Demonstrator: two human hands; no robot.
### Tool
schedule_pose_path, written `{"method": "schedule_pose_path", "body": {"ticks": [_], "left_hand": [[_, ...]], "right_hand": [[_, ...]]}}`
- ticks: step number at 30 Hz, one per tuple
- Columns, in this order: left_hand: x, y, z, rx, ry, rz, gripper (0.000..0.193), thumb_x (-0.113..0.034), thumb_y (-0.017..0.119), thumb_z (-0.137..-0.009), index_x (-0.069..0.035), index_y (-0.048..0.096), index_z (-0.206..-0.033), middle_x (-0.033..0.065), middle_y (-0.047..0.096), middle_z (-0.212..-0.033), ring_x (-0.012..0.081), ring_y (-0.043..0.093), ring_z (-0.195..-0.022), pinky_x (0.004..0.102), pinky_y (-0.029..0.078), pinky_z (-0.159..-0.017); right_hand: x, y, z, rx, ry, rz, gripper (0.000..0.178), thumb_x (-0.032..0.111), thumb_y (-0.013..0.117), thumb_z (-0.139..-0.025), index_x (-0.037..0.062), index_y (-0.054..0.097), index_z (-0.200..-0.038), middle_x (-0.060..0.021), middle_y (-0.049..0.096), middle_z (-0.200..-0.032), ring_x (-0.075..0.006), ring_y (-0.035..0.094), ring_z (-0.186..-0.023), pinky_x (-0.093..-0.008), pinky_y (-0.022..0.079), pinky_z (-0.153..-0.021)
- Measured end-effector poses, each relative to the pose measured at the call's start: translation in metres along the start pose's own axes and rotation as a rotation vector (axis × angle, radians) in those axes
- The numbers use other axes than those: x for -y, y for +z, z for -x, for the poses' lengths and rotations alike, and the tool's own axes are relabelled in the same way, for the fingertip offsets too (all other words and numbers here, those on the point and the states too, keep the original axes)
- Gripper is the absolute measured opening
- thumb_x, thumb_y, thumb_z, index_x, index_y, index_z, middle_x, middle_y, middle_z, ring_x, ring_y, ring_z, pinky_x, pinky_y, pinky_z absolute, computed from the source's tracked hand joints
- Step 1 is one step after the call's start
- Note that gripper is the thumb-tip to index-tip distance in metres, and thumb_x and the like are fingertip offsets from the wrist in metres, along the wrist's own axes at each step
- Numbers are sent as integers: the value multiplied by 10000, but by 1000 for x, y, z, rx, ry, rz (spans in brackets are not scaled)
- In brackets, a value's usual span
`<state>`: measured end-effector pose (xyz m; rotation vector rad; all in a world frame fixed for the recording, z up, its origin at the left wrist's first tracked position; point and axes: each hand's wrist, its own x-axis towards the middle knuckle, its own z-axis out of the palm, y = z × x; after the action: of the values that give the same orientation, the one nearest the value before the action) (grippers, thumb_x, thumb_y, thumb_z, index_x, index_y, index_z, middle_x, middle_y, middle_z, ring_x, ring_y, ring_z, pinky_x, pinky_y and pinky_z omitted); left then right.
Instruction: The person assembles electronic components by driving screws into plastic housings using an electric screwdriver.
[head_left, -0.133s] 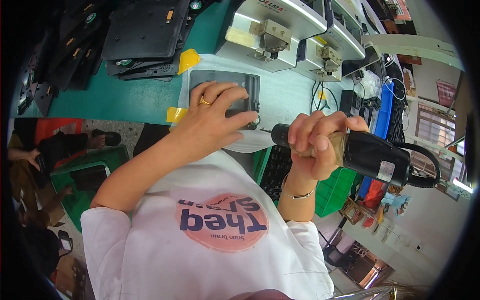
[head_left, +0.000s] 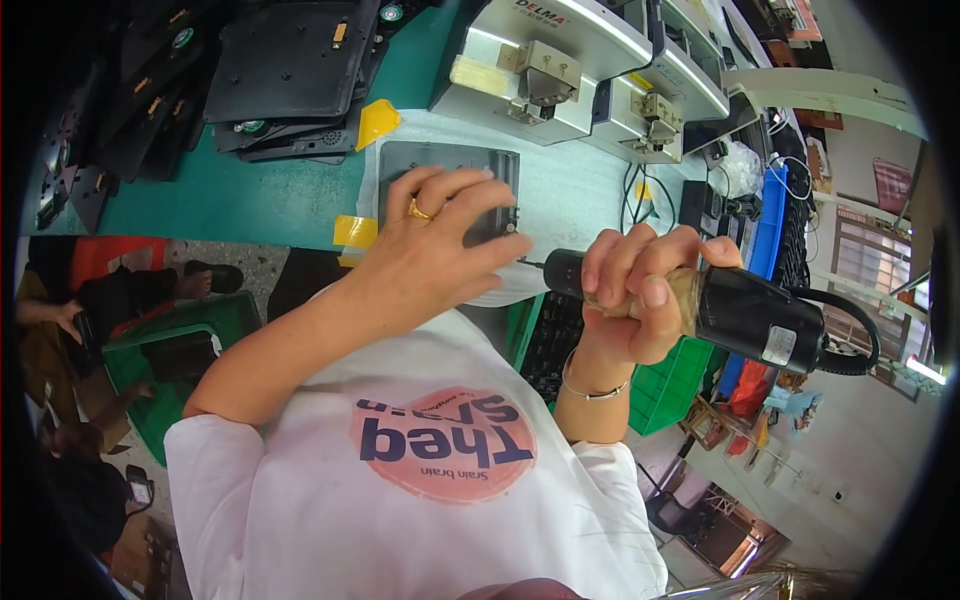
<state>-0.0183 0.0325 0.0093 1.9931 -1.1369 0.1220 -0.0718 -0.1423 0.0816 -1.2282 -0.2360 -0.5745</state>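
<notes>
A dark grey plastic housing lies on a white sheet on the bench in front of me. Over it my left hand is spread with the fingers apart, a ring on one of them. It covers much of the housing's near left part, and whether the fingertips touch is hard to tell. My right hand is wrapped round a black electric screwdriver with tape on its grip. The tool lies nearly level, its bit pointing left close to the housing's near right corner, by my left thumb.
Black plastic panels are stacked at the left on the green bench top. Yellow tape pieces sit by the sheet. Metal machines stand behind. Green crates are below, and another person's hand shows far left.
My left hand has shifted slightly right and toward me over the housing, its fingers still spread. The screwdriver in my right hand has barely moved.
</notes>
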Motion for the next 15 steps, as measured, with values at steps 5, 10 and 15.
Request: {"method": "schedule_pose_path", "body": {"ticks": [5, 10, 15], "left_hand": [[-4, 6, -5, -138, 97, -69, 320, -244, 810, -648, -216, 727, -957, 7, 562, -1203, 235, 465, -1225, 490, 232, -1061], [-3, 3, -7, -165, 5, 31, 209, -238, 824, -656, -213, 734, -843, -59, 625, -1091, 198, 504, -1190, 469, 222, -1057], [5, 8, -2, -160, -51, 186, 178, -245, 825, -676, -204, 735, -824, -72, 624, -1061, 191, 504, -1185, 449, 236, -1031]], "right_hand": [[6, 6, -2, -1, -6, -34, 473, 43, 658, -870, 146, 371, -1232, -38, 477, -702, -166, 481, -510, -345, 463, -496], [10, 5, -5, 7, -42, -80, 475, 47, 647, -873, 152, 377, -1250, -38, 487, -723, -161, 486, -524, -347, 467, -499], [15, 5, -6, 14, -56, -146, 470, 35, 629, -876, 154, 378, -1255, -37, 484, -740, -166, 493, -529, -352, 470, -503]]}}
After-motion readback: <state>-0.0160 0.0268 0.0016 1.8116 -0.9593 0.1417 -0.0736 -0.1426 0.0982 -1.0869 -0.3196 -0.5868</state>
